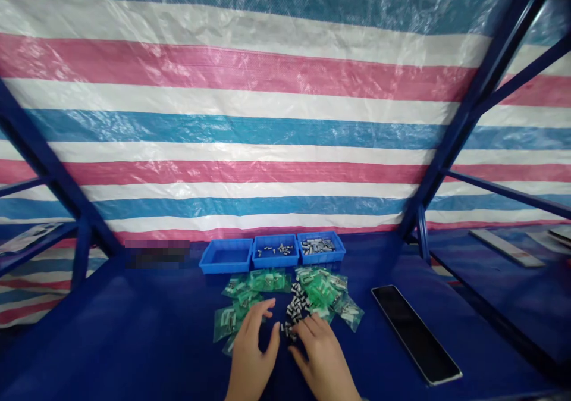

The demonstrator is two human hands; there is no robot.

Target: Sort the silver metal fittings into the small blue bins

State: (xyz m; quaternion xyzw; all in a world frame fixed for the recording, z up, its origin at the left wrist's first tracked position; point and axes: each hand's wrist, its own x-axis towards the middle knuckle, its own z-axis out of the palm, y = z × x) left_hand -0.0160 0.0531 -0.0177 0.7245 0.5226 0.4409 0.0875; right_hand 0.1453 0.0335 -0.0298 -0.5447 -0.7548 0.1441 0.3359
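Note:
Small metal parts (296,307) lie in a loose pile on the blue table, between two groups of clear and green plastic bags. My left hand (255,347) is beside the left bags (244,300), its thumb and fingers apart with nothing between them. At the near end of the pile, my right hand (316,347) has its fingertips down on the parts, thumb apart from the fingers; whether it pinches a part is too small to tell. The right bags (323,288) spread just beyond my right hand.
Behind the bags stand three blue trays: the left one (226,265) bare inside, the middle one (275,260) and right one (322,257) holding metal parts. A dark phone-like slab (414,332) lies at the right. Blue metal frames (473,100) flank a striped sheet (250,133).

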